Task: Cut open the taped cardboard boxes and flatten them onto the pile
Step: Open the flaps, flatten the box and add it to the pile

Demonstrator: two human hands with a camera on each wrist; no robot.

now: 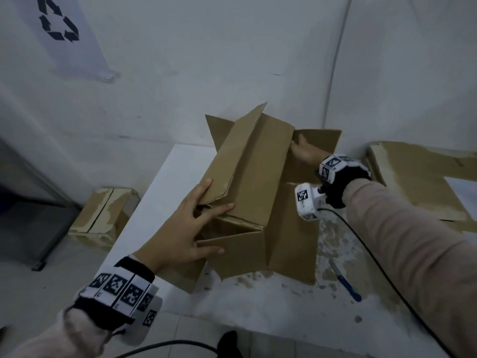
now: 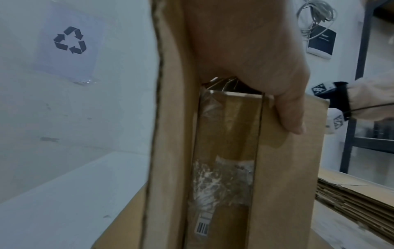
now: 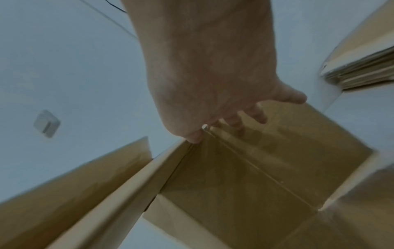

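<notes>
We are gripping the cardboard box point(image 1: 258, 182) lengthwise, left hand point(image 1: 180, 228) clasping its near flaps, right hand point(image 1: 303, 151) reaching open inside its far end

Left hand point(image 2: 251, 55) grips the upright cardboard box point(image 2: 287, 168) beside its taped flap; flattened pile point(image 2: 351, 190) lies right
</notes>
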